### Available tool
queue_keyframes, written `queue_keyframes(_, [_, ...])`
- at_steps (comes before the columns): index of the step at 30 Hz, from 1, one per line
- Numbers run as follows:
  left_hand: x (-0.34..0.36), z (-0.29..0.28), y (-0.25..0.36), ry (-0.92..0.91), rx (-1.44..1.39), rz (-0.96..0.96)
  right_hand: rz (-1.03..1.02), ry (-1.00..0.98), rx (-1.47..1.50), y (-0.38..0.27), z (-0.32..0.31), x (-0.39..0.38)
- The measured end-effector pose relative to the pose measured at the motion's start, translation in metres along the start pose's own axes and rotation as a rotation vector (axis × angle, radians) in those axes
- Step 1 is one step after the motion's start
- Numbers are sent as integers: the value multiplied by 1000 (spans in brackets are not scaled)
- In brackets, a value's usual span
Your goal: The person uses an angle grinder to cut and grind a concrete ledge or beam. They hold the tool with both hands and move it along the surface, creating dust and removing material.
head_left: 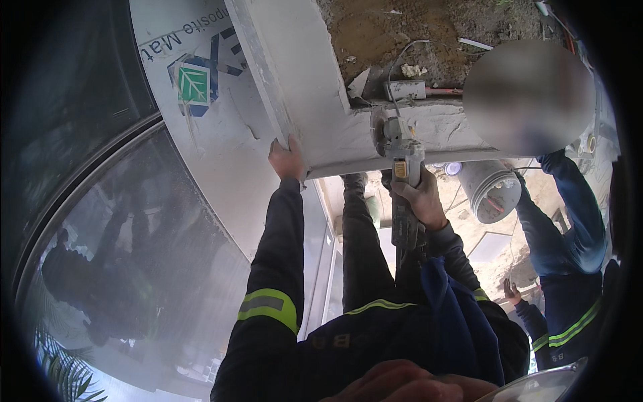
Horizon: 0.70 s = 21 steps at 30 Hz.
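My right hand (423,199) is wrapped around the body of a dusty grey angle grinder (406,153). The grinder's round disc (380,130) is at the far end, against or just over the whitish ledge (335,144); contact cannot be made out. A cord runs up from beside the disc toward the soil. Off to the left, my left hand (287,159) has its fingers curled over the ledge's near corner, where it meets a printed white panel (221,134).
Past the ledge lies brown soil (429,27) with a short pipe (408,90). At right, a white bucket (495,201) stands near a co-worker in blue jeans (559,234). A dark reflective glass pane (147,248) fills the left side. My legs are just below the ledge.
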<state>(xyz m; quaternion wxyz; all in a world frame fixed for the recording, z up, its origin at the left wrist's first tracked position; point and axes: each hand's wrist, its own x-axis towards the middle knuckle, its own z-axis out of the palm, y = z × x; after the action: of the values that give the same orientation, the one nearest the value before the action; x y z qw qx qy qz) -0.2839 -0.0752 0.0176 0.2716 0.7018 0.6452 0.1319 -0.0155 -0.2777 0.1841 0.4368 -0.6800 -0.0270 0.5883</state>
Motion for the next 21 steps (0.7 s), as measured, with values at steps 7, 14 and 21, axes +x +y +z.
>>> queue_keyframes(7, [-1,-4,9,6,-10,16,3,-18,-14,11,24,12])
queue_keyframes(14, [-1,-2,5,18,-37,53,6,-13,-49,26,34,10])
queue_keyframes(21, [-1,-4,5,23,-24,76,-4,21,-103,32,38,5])
